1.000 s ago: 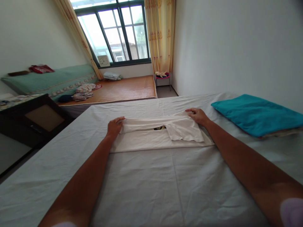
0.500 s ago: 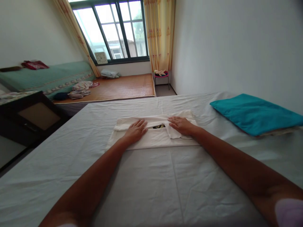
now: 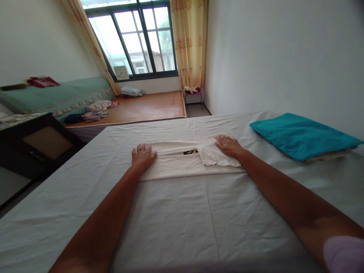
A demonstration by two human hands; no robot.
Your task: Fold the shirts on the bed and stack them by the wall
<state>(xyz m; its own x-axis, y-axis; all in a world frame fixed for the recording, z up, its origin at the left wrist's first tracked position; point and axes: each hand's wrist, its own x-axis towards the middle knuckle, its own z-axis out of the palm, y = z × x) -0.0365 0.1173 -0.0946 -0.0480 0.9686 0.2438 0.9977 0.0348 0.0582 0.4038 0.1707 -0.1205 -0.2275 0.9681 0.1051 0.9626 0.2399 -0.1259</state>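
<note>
Cream garment (image 3: 176, 167): sides look folded inward, ends unfolded; left hand (image 3: 142, 156), right hand (image 3: 228, 145) flat on it, gripping nothing.

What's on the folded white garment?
Left hand and right hand, near opposite ends. The garment shows part of a dark print; areas under the hands are covered.

The garment (image 3: 173, 166) lies on the sheet (image 3: 173, 220), left of the cloth stack (image 3: 304, 136), the window (image 3: 136, 41) behind both
</note>
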